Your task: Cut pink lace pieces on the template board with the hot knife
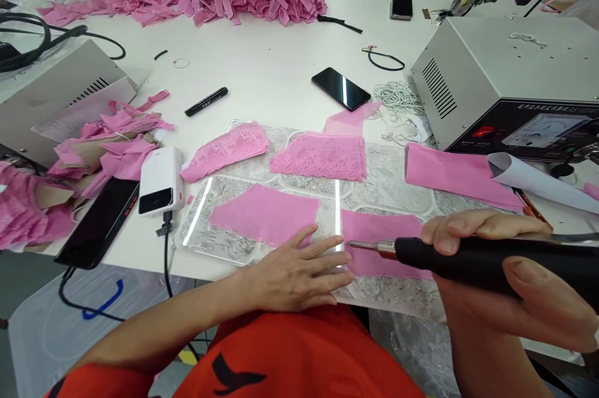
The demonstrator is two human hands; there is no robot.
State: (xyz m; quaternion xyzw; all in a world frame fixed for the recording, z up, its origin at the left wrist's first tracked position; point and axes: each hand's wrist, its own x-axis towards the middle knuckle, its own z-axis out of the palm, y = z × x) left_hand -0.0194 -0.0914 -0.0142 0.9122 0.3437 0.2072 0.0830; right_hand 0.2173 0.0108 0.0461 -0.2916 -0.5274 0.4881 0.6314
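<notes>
Left fingers (322, 247) spread, seemingly touching fabric (374, 261); right fingers (448, 236) grip tool (477, 262).

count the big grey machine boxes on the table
2. The left box sits behind the pink scraps; the right box has a red switch on its front. Both run past the picture's edge, so more could be out of view.

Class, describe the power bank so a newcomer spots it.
On the white table, find the grey box at the left. Nearer the camera, between pink scraps and the speckled mat, lies the power bank, cable plugged in. Its white casing sets it apart from the black phone beside it.
</notes>
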